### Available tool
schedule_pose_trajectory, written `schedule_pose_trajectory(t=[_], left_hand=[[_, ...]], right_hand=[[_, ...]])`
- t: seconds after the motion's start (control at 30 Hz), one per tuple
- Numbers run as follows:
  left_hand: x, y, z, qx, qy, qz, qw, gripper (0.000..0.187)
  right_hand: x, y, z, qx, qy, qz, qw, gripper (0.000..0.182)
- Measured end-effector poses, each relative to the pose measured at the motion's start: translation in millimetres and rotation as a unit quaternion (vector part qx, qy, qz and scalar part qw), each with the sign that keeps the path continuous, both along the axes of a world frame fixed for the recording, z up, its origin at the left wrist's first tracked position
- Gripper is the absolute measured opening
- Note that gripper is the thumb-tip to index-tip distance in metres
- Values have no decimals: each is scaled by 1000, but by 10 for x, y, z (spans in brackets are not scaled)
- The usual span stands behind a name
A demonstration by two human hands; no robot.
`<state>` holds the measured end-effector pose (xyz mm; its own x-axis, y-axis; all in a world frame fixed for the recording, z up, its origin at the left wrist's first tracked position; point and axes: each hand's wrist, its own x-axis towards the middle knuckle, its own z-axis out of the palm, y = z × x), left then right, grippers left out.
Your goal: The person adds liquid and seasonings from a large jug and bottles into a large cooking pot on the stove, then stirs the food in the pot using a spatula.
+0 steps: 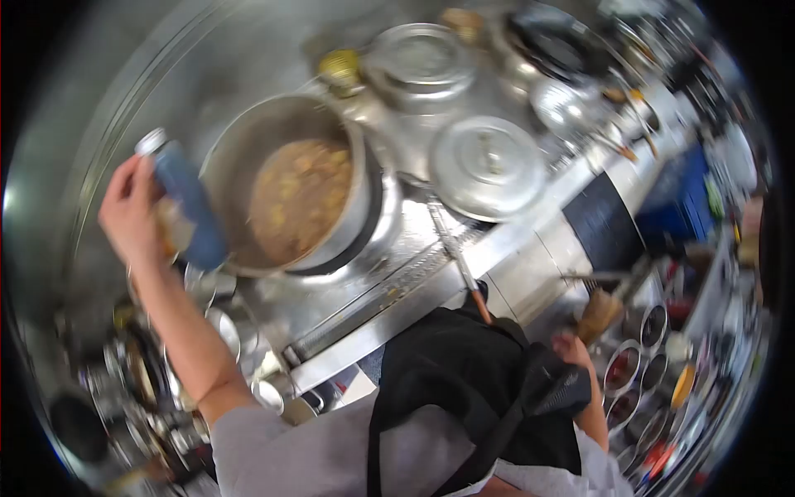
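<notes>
stove: long stainless steel cooking range (431, 290) runs diagonally across the view, front rail facing the person's black apron (472, 373)
pot: big round steel pot (286, 178) on the left burner, open, filled with a lumpy brown stew (300, 195)
lids: flat round steel lid (487, 166) covers a vessel just right of the pot; a second covered steel pot (420, 60) sits behind it
bottle: dark blue plastic bottle with a silver cap (186, 199), label partly visible, held upright with a slight tilt, just beside the pot's left rim and overlapping it in view; cap looks on
left hand: left hand (132, 211) clenched round the bottle's side, arm raised from lower left
right hand: right hand (571, 346) low at the right by the apron, near a brown wooden-looking handle (598, 313); blurred, can't tell whether it grasps anything
ladle: long thin steel utensil with a reddish handle (460, 261) lies across the range front, untouched
bowls: row of small round steel bowls (638, 373) with dark contents at lower right, near the right hand
step: looks like seasoning the stew, bottle brought to the pot but not yet tipped
next move: probably needs the cap off or open, bottle carried over the stew and tilted further, steady wrist so the pour stays small; right hand likely free to help, unclear
</notes>
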<state>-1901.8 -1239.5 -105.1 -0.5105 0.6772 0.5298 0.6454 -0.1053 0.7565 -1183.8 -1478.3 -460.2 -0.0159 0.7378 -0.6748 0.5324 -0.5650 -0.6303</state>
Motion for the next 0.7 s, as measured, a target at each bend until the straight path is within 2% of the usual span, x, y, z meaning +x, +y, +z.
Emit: schedule_pose_trajectory(t=[0.03, 0.07, 0.1, 0.13, 0.17, 0.23, 0.3, 0.33, 0.4, 0.43, 0.5, 0.53, 0.63, 0.7], left_hand=[[120, 72, 53, 11, -25, -5, 1000, 26], [278, 145, 101, 19, -31, -17, 999, 29], [344, 249, 142, 2, -40, -37, 999, 31], [610, 281, 217, -9, -3, -51, 999, 31], [687, 443, 167, 27, -42, -118, 992, 29], [1252, 533, 197, 27, 7, -166, 986, 27], [1835, 648, 147, 17, 22, -248, 968, 26], [2132, 666, 139, 7, 44, -280, 959, 25], [2972, 691, 70, -4, 11, -355, 935, 22], [3353, 734, -18, -8, -5, -395, 919, 21], [4292, 700, -106, -39, -47, -484, 873, 21], [4726, 744, -192, -52, -53, -529, 845, 22], [6189, 715, -461, -126, -105, -651, 741, 25], [7149, 678, -739, -167, -132, -708, 674, 31]], right_hand=[[7, -44, 36, 9, 18, -27, 999, 27], [20, -37, 90, 22, -56, 35, 998, 29], [-112, 22, 375, 40, -69, 24, 997, 31], [-164, 100, 578, 0, -108, 37, 993, 32], [-93, 42, 518, 36, -94, 26, 995, 32], [48, -15, 509, 100, -103, 52, 988, 31], [177, -38, 626, 155, -72, 27, 985, 32], [237, -35, 752, 159, -75, 2, 984, 32], [393, -45, 1125, 132, 7, -92, 987, 31], [475, -83, 1229, 138, 8, -105, 985, 31], [697, -206, 1401, 182, 89, -195, 960, 31], [806, -292, 1479, 193, 83, -216, 954, 31], [1161, -630, 1490, 242, 139, -300, 912, 31], [1336, -889, 1464, 261, 132, -334, 896, 31]])
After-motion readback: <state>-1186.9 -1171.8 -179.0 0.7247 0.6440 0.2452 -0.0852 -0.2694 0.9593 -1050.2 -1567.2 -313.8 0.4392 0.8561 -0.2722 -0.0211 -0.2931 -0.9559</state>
